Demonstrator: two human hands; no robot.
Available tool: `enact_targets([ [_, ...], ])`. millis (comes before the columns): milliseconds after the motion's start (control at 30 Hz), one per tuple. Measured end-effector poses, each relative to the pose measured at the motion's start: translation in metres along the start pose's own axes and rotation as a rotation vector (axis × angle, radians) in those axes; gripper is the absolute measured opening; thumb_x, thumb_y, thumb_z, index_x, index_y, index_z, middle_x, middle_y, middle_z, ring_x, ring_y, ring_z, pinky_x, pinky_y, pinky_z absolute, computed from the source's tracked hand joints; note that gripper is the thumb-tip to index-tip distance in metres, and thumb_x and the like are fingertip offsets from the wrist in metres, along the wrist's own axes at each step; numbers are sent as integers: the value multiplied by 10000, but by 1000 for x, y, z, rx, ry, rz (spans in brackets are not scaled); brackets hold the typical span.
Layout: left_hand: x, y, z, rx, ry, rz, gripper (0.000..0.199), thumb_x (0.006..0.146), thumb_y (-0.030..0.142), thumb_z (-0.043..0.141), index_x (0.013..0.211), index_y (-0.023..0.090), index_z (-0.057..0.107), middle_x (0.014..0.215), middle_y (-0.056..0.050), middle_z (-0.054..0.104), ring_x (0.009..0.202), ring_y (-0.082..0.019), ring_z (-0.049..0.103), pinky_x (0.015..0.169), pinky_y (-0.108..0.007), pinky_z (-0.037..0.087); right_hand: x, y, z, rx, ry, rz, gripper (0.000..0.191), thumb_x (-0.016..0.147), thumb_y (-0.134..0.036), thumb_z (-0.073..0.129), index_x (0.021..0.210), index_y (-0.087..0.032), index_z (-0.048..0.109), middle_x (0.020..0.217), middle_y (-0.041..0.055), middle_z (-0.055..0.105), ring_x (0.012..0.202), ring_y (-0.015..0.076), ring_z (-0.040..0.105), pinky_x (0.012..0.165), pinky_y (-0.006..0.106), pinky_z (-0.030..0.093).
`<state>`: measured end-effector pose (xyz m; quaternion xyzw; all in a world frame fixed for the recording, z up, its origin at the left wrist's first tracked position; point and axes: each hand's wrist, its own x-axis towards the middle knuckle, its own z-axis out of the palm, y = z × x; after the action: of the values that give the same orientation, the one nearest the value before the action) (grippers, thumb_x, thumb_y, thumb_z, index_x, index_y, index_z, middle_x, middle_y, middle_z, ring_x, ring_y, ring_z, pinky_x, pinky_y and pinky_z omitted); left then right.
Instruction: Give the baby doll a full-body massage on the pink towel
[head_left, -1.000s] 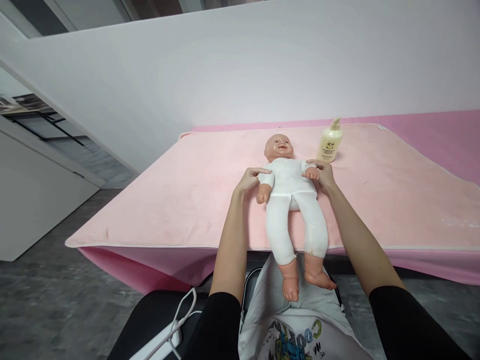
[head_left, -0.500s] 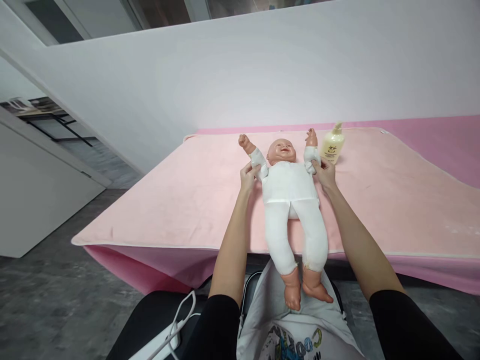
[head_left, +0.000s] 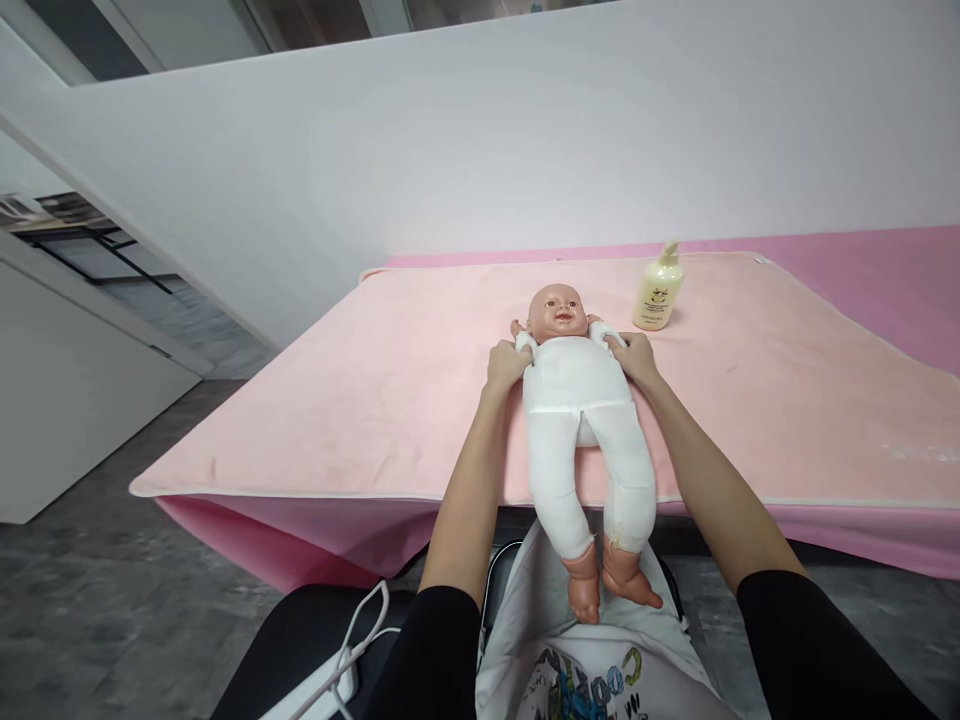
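A baby doll (head_left: 577, 375) with a white cloth body lies on its back on a pink towel (head_left: 360, 400), its feet hanging past the table's front edge. My left hand (head_left: 508, 364) is closed around the doll's arm on the left side of the picture. Around the other arm, my right hand (head_left: 634, 356) has its fingers closed too. Both doll arms are bent, with the small hands up beside the head. Just behind my right hand stands a pale yellow pump bottle (head_left: 658, 290), apart from it.
A white wall (head_left: 600, 130) rises behind the table. The pink cloth (head_left: 900, 290) under the towel hangs over the front edge. At the lower left, a white power strip with a cable (head_left: 341, 670) lies on a black seat (head_left: 277, 650).
The doll's arms, spread outward and raised before, are now drawn in beside its head. My hands have come closer together with them. The view has shifted slightly.
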<state>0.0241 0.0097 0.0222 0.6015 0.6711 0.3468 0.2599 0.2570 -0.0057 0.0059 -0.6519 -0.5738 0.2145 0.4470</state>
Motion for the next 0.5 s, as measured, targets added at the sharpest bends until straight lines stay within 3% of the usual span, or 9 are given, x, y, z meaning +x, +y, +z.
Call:
enact_targets([
  [100, 3, -3, 2, -10, 30, -30, 265, 658, 322, 591, 461, 194, 468, 513, -57, 511, 610, -208, 526, 579, -294, 336, -1, -2, -3, -87, -6, 1, 311, 749, -387, 498, 547, -151, 481, 516, -15, 424, 527, 92, 343, 520, 232, 217],
  [200, 6, -8, 2, -254, 15, -37, 218, 665, 336, 586, 529, 173, 538, 559, -51, 555, 649, -198, 549, 606, -287, 375, 0, -2, -5, -49, 43, -20, 338, 772, -433, 460, 578, -157, 482, 552, 0, 466, 557, 106, 387, 537, 234, 257],
  [267, 7, -9, 0, -548, -5, 13, 171, 661, 327, 590, 670, 157, 597, 665, -44, 612, 682, -176, 568, 632, -278, 409, 3, -3, -5, 121, 70, -44, 337, 760, -462, 459, 620, -158, 493, 586, 6, 481, 582, 114, 419, 550, 235, 311],
  [367, 5, -4, -4, -907, 17, 120, 299, 591, 269, 654, 866, 159, 625, 872, -51, 661, 787, -163, 601, 710, -268, 450, 9, -5, -6, 507, 58, -36, 317, 699, -471, 524, 782, -166, 538, 738, 21, 538, 652, 124, 495, 590, 253, 417],
  [433, 3, 0, -5, -980, 26, 166, 344, 544, 196, 667, 887, 171, 641, 981, -60, 660, 887, -174, 605, 770, -270, 459, 12, -4, -7, 679, 40, -29, 324, 668, -440, 570, 876, -193, 540, 876, 30, 562, 728, 130, 539, 643, 281, 468],
  [500, 1, 1, -6, -977, 6, 188, 310, 531, 129, 629, 835, 184, 660, 1023, -53, 658, 962, -182, 594, 823, -284, 456, 14, 1, -8, 702, 1, -53, 296, 662, -416, 589, 877, -218, 544, 920, 29, 570, 786, 138, 555, 690, 309, 492],
])
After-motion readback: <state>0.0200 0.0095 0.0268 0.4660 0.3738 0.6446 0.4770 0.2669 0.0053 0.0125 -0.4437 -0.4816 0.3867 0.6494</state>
